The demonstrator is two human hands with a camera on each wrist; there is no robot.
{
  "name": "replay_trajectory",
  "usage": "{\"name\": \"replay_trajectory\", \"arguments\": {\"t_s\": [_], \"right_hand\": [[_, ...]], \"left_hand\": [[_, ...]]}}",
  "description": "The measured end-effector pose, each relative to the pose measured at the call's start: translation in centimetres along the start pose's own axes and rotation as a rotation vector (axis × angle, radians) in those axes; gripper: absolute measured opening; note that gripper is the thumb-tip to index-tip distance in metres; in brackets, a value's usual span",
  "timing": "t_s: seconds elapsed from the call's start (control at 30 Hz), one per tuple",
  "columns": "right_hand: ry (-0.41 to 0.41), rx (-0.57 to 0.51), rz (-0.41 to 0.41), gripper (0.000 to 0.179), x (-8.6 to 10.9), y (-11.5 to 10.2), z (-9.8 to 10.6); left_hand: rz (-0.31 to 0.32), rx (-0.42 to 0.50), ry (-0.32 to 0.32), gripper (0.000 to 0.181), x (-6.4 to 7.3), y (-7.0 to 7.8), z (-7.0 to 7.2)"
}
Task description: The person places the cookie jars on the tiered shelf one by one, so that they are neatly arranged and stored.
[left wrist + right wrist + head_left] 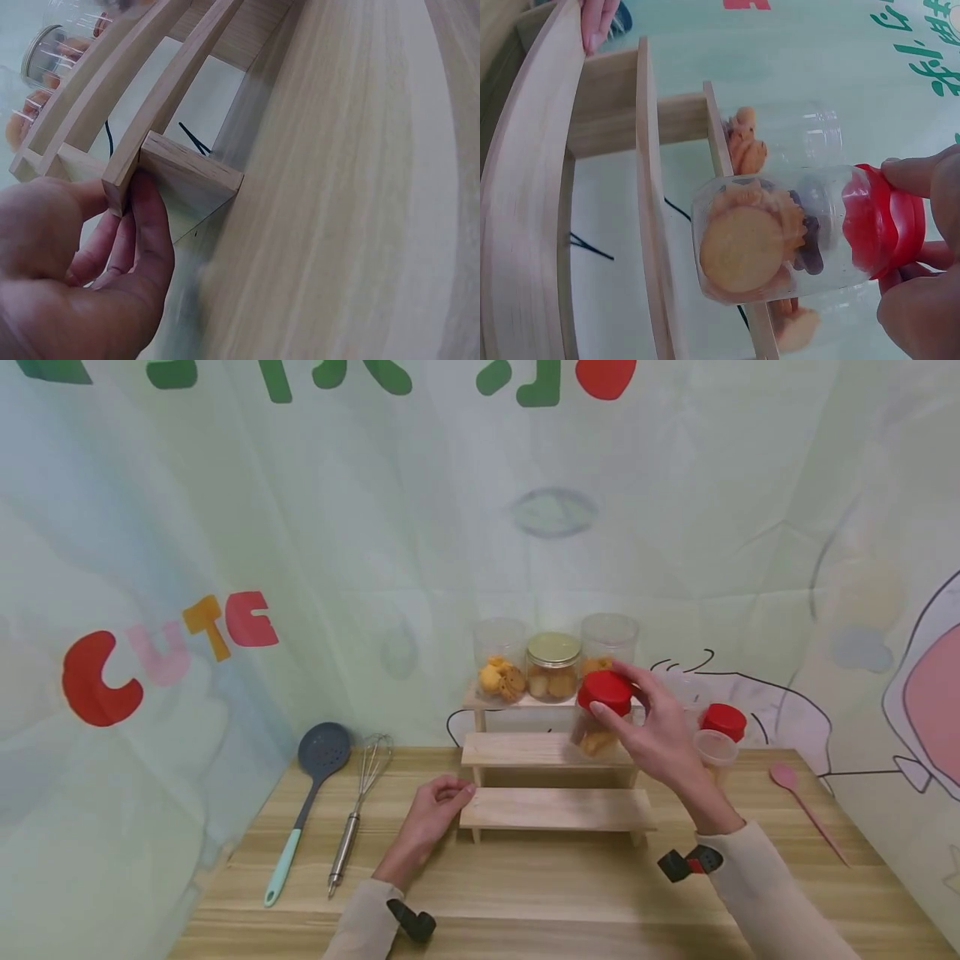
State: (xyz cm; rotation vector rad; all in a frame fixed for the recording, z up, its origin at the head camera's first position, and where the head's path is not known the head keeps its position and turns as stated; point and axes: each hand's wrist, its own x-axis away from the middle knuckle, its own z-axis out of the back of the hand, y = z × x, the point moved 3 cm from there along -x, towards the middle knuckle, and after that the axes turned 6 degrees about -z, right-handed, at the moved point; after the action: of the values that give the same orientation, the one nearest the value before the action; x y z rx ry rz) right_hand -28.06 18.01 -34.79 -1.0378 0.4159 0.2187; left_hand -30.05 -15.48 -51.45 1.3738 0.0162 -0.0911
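A three-tier wooden step rack [555, 810] stands at the back of the table. My left hand [429, 817] pinches the left end of its lowest board, with the thumb above and fingers underneath in the left wrist view. By its red lid [900, 225], my right hand [663, 739] grips a clear jar [742, 247] holding cookies. The jar is upright and overlaps the middle tier in the head view. Along the top tier stand an open-topped clear jar of cookies [500, 672], a gold-lidded jar [553, 670] and another clear jar [609, 635], partly hidden behind the held one.
Left of the rack lie a slotted turner [322, 752] and a whisk [348, 835]. Behind my right wrist are a red-lidded container [723, 720] and a clear container [716, 747]. A pink spoon [806, 810] lies far right. A printed curtain [375, 568] hangs behind.
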Motion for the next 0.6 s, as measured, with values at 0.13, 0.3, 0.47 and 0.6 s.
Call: {"name": "replay_trajectory", "arguments": {"t_s": [0.13, 0.3, 0.47, 0.6], "right_hand": [[-0.036, -0.065, 0.006, 0.069, -0.6, -0.4, -1.7], [-0.063, -0.092, 0.012, 0.07, -1.0, -0.9, -4.1], [-0.072, -0.131, 0.043, 0.069, -1.4, -1.2, -6.5], [-0.066, -0.139, 0.063, 0.068, -1.7, -1.3, -7.8]], "left_hand": [[-0.005, 0.01, -0.002, 0.029, 0.0, -0.1, 0.1], [-0.014, 0.019, -0.007, 0.029, 0.0, -0.1, 0.2], [-0.004, 0.024, -0.012, 0.028, 0.0, -0.1, 0.3], [-0.009, 0.027, -0.013, 0.029, 0.0, -0.1, 0.2]]}}
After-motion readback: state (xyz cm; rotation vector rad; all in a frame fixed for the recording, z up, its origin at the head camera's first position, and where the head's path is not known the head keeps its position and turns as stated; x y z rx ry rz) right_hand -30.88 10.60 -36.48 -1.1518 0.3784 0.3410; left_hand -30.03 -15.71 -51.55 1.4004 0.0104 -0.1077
